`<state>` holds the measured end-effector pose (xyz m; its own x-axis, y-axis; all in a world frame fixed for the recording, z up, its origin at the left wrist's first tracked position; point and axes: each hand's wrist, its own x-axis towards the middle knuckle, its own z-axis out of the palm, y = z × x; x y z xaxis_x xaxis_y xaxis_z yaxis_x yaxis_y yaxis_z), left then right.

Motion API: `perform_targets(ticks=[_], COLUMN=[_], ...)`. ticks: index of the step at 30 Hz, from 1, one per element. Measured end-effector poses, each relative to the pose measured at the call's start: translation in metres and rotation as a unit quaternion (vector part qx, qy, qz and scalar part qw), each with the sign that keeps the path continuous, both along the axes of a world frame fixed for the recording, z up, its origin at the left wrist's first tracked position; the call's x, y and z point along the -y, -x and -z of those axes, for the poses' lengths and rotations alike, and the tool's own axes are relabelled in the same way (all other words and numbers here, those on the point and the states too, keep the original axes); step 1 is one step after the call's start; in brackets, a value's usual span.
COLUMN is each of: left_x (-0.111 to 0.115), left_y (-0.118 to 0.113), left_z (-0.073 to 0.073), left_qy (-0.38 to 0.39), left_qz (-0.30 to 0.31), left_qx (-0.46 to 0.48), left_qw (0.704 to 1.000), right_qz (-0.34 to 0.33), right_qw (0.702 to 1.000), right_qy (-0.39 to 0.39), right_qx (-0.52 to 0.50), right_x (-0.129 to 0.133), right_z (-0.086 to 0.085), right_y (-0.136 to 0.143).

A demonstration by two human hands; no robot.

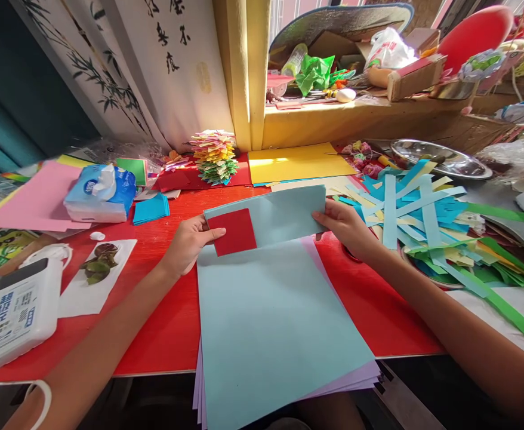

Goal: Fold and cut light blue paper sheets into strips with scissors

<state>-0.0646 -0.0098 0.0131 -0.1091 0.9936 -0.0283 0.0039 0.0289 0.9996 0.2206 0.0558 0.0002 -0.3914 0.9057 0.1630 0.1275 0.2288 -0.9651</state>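
Note:
A folded strip of light blue paper (289, 209) is held up between my two hands. My left hand (191, 242) pinches its left end, with the thumb pressing a small dark red paper square (235, 232) flat against it. At the strip's right end, my right hand (340, 224) grips the edge between thumb and fingers. Below lies a large light blue sheet (280, 322) on top of several lilac sheets (347, 385); the stack overhangs the table's front edge.
On the red table (154, 310) stand a tissue pack (101, 194), blue squares (151, 209), a white bottle-like container (18, 316) and a layered paper ornament (215, 156). Cut paper strips (416, 209) heap at the right beside a metal dish (441, 160). Yellow sheets (295, 164) lie behind.

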Motion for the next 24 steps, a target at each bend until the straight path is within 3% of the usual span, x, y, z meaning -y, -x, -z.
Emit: perform_targets(ticks=[5, 8, 10, 13, 16, 20, 24], left_x=[0.001, 0.004, 0.006, 0.011, 0.014, 0.016, 0.020], left_y=[-0.001, -0.004, -0.009, -0.017, -0.022, -0.024, -0.031], left_z=[-0.005, -0.007, -0.008, -0.009, -0.009, -0.009, -0.010], left_qy=[0.042, 0.047, 0.048, 0.052, 0.048, 0.038, 0.013], left_qz=[-0.019, -0.036, -0.044, -0.051, -0.052, -0.052, -0.055], left_qx=[0.043, 0.071, 0.086, 0.104, 0.124, 0.143, 0.136], left_qw=[0.998, 0.996, 0.994, 0.992, 0.990, 0.988, 0.989], right_qz=[-0.017, -0.047, -0.120, -0.256, -0.315, -0.264, -0.191], right_qw=[0.989, 0.985, 0.981, 0.949, 0.915, 0.930, 0.960], right_qy=[0.131, 0.130, 0.111, 0.108, 0.120, 0.144, 0.169], right_qx=[-0.068, -0.098, -0.106, -0.149, -0.222, -0.213, -0.116], right_x=[-0.001, 0.007, 0.018, 0.033, 0.038, 0.039, 0.046], right_z=[-0.004, -0.009, -0.011, -0.011, -0.010, -0.014, -0.012], right_y=[-0.004, -0.001, 0.005, 0.016, 0.023, 0.027, 0.038])
